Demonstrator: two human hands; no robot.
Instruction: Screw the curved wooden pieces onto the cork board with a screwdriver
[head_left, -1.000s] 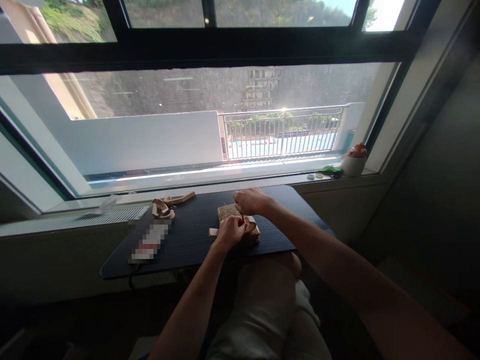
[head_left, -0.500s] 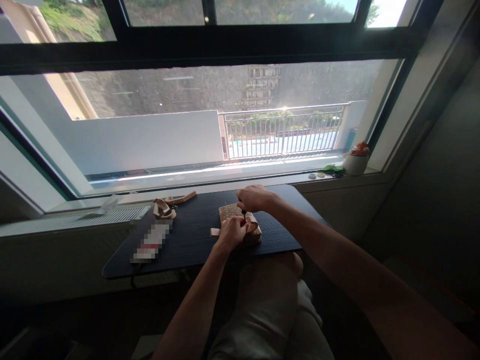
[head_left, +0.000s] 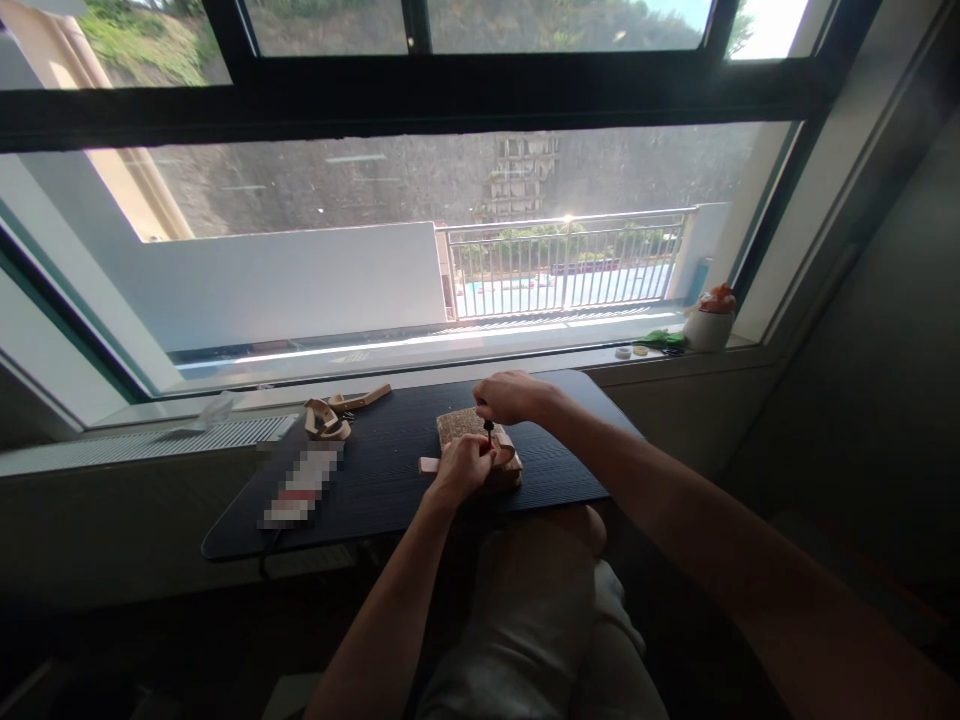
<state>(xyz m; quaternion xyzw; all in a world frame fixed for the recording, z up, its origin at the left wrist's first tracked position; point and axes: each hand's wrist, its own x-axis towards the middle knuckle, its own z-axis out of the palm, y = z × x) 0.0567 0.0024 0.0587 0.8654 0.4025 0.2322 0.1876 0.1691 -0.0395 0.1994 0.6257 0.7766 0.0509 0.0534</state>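
My right hand is closed around the top of a slim, dark hand tool, like a screwdriver or an awl. Its handle is mostly hidden in the fist, and its shaft points down. Below it, my left hand presses a pale leather strap onto a speckled brown block, fingers closed on the strap near the tool's tip. One end of the strap sticks out to the left, and another part curls up on the right of the block. The tip's exact contact point is hidden by the left fingers.
On the left of the dark table lie coiled tan leather straps and a blurred-out flat item. A radiator runs beneath the window. A white pot and small round items stand on the sill at right.
The right hand has risen very slightly, and a little more of the dark tool shows beneath it. The left hand, strap and block stay in place.
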